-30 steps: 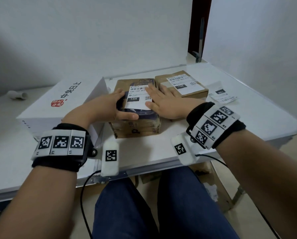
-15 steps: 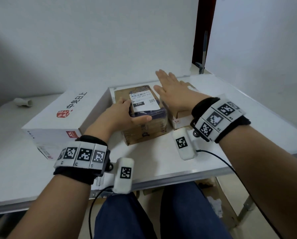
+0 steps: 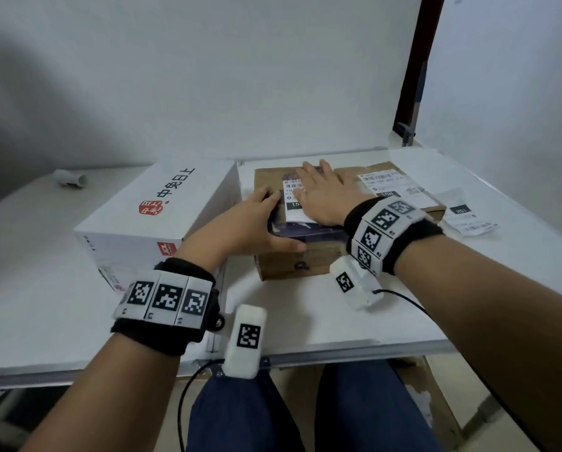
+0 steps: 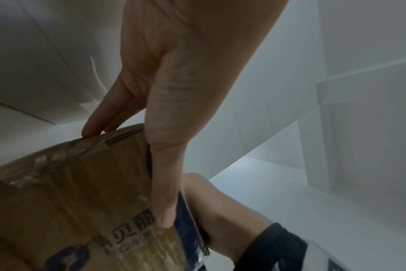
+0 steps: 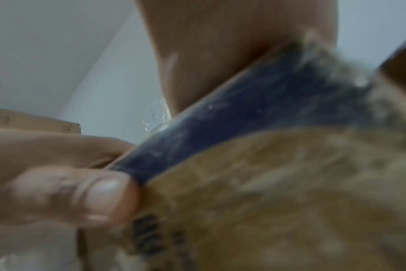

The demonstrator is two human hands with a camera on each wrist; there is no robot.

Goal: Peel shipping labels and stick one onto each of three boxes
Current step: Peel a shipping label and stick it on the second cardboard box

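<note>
Three boxes stand on the white table (image 3: 305, 321). The large white box (image 3: 162, 216) at the left bears red and black print and no shipping label on its top. On the middle brown box (image 3: 292, 262), banded with dark blue tape, lies a white label (image 3: 292, 203). My right hand (image 3: 322, 197) presses flat on that label, fingers straight. My left hand (image 3: 256, 220) grips the box's near left corner, its thumb (image 4: 165, 183) along the top front edge. The right brown box (image 3: 432, 207) carries its own label (image 3: 387, 187).
A loose printed paper slip (image 3: 468, 220) lies on the table right of the boxes. A small white tube (image 3: 69, 179) sits at the back left by the wall. The table's front edge runs just above my knees.
Half a second ago my right hand hovered over the right brown box; it has come back left and now lies flat on the middle box's label. My left hand has kept its hold.
</note>
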